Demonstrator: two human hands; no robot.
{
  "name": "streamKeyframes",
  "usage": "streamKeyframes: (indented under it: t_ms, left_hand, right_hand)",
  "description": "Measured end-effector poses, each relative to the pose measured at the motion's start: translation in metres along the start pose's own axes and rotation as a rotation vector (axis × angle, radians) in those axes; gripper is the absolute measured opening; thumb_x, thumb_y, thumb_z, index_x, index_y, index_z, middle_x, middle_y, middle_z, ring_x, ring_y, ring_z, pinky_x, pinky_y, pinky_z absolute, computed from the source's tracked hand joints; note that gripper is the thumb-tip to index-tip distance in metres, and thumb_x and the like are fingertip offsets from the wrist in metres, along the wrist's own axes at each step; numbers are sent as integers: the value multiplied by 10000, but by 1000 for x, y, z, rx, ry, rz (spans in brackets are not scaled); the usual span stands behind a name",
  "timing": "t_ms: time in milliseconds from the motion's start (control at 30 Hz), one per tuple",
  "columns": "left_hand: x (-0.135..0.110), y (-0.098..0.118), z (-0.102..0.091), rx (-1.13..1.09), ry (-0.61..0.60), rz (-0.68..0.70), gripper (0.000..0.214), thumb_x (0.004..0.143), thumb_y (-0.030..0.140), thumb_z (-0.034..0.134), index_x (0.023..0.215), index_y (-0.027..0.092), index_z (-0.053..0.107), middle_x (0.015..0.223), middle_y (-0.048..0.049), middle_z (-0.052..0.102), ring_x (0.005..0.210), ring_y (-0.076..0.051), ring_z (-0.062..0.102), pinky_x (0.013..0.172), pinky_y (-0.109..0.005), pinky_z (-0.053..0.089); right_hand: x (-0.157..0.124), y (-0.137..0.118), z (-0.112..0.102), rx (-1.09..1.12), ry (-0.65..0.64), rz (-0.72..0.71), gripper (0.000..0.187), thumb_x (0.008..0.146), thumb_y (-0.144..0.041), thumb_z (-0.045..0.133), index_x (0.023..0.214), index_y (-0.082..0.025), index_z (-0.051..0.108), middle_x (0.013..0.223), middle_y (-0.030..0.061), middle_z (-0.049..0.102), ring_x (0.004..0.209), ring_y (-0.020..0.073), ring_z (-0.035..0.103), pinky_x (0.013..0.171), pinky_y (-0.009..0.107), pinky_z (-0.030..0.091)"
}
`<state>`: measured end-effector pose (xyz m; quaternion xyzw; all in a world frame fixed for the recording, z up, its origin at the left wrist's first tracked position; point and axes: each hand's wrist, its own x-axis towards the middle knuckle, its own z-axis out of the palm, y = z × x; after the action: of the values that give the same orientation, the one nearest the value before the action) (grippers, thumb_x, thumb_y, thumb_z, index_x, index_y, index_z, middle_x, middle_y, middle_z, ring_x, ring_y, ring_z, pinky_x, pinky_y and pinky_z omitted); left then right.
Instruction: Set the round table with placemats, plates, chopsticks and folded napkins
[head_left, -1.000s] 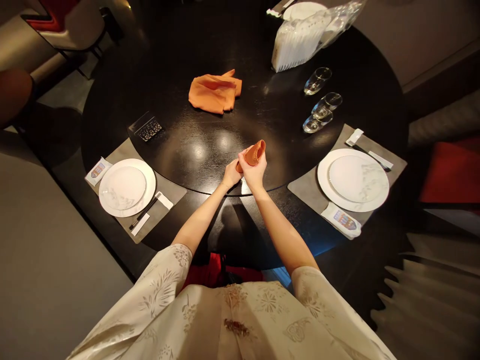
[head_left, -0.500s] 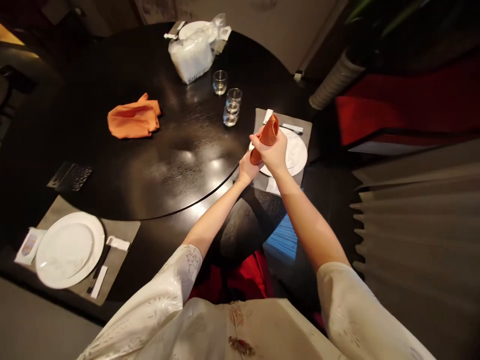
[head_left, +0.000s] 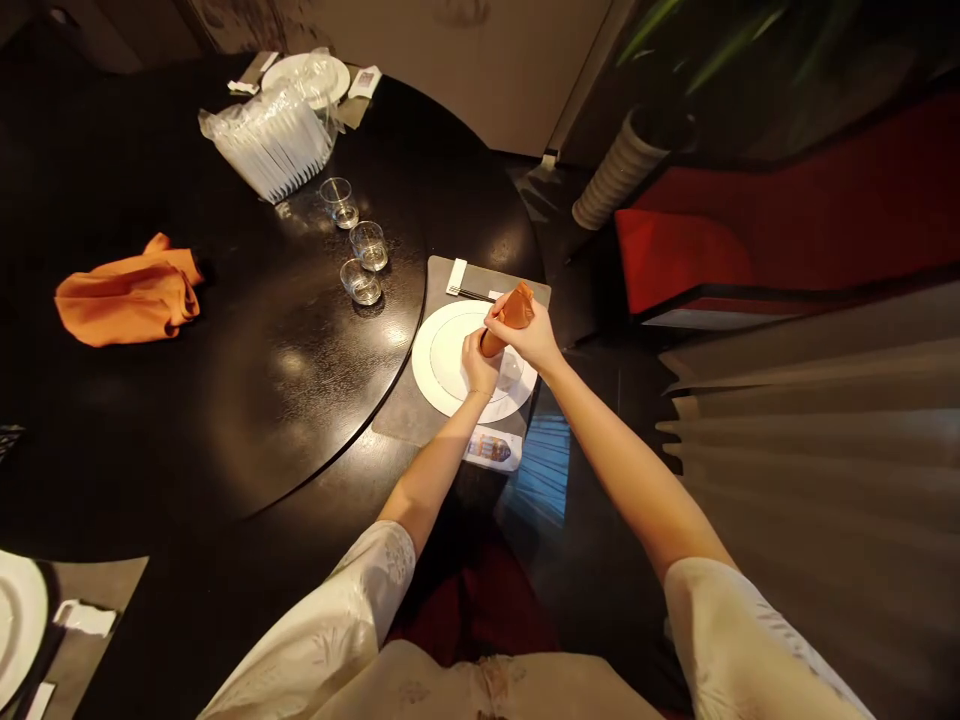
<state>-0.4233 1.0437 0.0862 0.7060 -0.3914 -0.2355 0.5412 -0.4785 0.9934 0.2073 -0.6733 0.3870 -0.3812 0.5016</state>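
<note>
The left hand (head_left: 478,365) and right hand (head_left: 529,335) grip a rolled orange napkin (head_left: 514,311) tightly above a white plate (head_left: 431,365). A crumpled orange napkin (head_left: 126,297) lies at nine o'clock.

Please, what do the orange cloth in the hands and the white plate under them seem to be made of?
The orange napkin looks like matte woven fabric, perhaps cotton: it folds softly. The plate looks like glazed ceramic: its rim shines.

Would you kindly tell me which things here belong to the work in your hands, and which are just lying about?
In the work: rolled orange cloth napkin, left hand, right hand.
Lying about: second orange napkin, white plate, three small glasses, plastic-wrapped white stack.
</note>
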Motion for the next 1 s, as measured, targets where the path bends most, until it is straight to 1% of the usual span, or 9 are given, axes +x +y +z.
streamKeyframes:
  t_ms: [233,367,467,567,667,733,800,900,1000]
  left_hand:
    - [0,-5,3,35,22,21,278,790,216,558,1061,156,545,1043,-114,597,1013,-241,556,910,-391,441]
    - [-5,-4,-5,17,51,103,530,766,275,616,1241,150,416,1241,-163,497,1190,-263,469,1021,-416,377]
    - [-20,0,-19,38,-5,170,793,686,312,707,1340,149,288,1382,-196,355,1321,-284,332,1092,-442,300]
    - [-42,-1,-54,68,-50,178,893,659,343,731,1376,182,223,1425,-192,296,1350,-282,292,1093,-465,302]
    - [-58,-16,-125,152,12,213,771,711,345,685,1348,182,282,1388,-182,355,1320,-266,343,1079,-458,327]
    - [-64,-31,-195,267,106,164,598,775,314,609,1301,171,361,1340,-171,415,1284,-250,390,1069,-447,341]
    - [-72,-46,-276,411,208,29,456,820,277,533,1250,167,430,1316,-157,448,1264,-240,412,1070,-443,338]
    - [-94,-58,-397,586,356,-182,378,816,244,498,1188,174,498,1310,-134,474,1255,-243,422,1081,-454,322]
    - [-125,-59,-486,646,499,-278,365,805,239,490,1165,192,527,1266,-108,521,1222,-240,458,1078,-448,334]
  right_hand:
    - [-12,24,-4,46,-98,12,818,543,-460,786,1239,-232,423,1248,104,531,1172,236,498,1031,386,378]
    - [-25,45,-2,47,-106,81,996,537,-503,777,1357,-216,289,1312,134,476,1225,252,463,1042,408,374]
    - [-36,54,-7,-8,-33,86,1005,516,-510,777,1349,-231,287,1355,127,421,1256,248,431,1052,412,371]
    - [-58,53,-18,-104,128,147,956,497,-498,772,1305,-249,326,1320,114,445,1186,236,486,985,405,432]
    - [-96,44,-20,-273,138,446,697,500,-498,742,1090,-221,497,926,59,613,827,209,605,745,390,522]
    - [-119,34,-7,-342,-218,685,431,521,-513,716,795,-217,565,609,1,553,555,173,541,551,358,495]
    - [-128,24,26,-261,-604,700,303,623,-529,647,685,-239,579,545,10,532,482,169,497,487,351,452]
    - [-106,5,122,-195,-891,416,199,690,-482,618,739,-289,623,621,34,584,560,207,545,549,386,453]
    - [-53,-14,263,-270,-790,132,174,664,-432,642,712,-267,611,587,16,576,573,210,546,611,396,449]
